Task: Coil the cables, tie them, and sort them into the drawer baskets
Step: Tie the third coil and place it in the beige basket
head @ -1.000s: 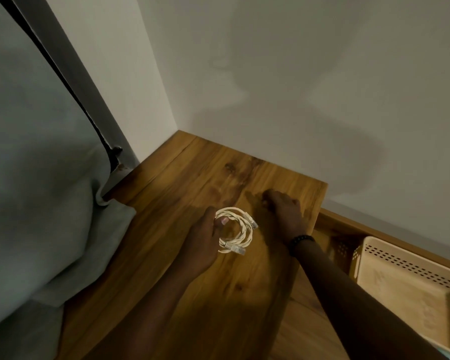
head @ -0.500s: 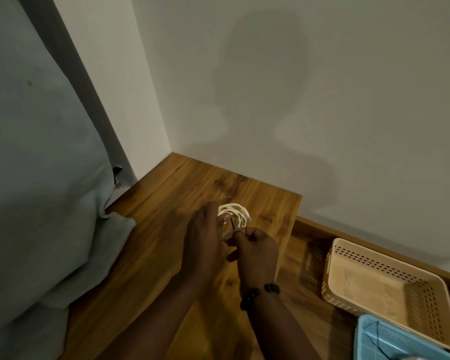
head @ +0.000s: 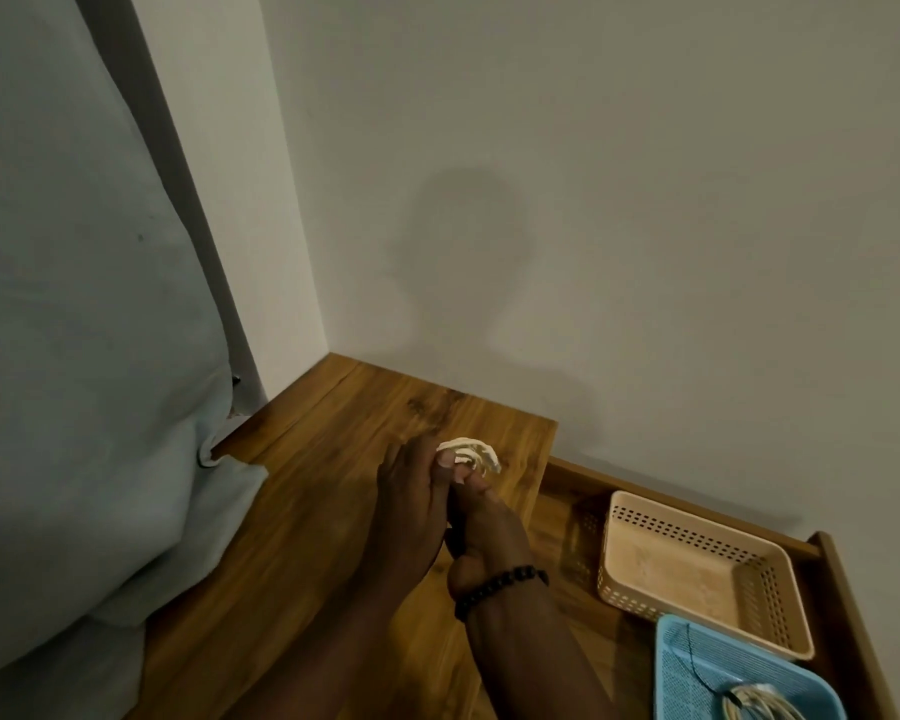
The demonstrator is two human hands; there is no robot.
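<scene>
Small cream cable coil [head: 468,452] pinched by left hand [head: 411,504] and right hand [head: 481,517] pressed together above grained wooden tabletop [head: 302,511], perforated beige basket [head: 697,569] in open drawer, blue mesh basket [head: 697,678] apparently holding another coil.

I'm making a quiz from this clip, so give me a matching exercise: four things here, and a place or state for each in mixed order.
Things:
1 white cable
2 beige basket
3 blue basket
4 bracelet

States:
a holds a coiled cable
b on the right wrist
c held by both hands
d holds nothing visible

Pairs: 1-c, 2-d, 3-a, 4-b
</scene>
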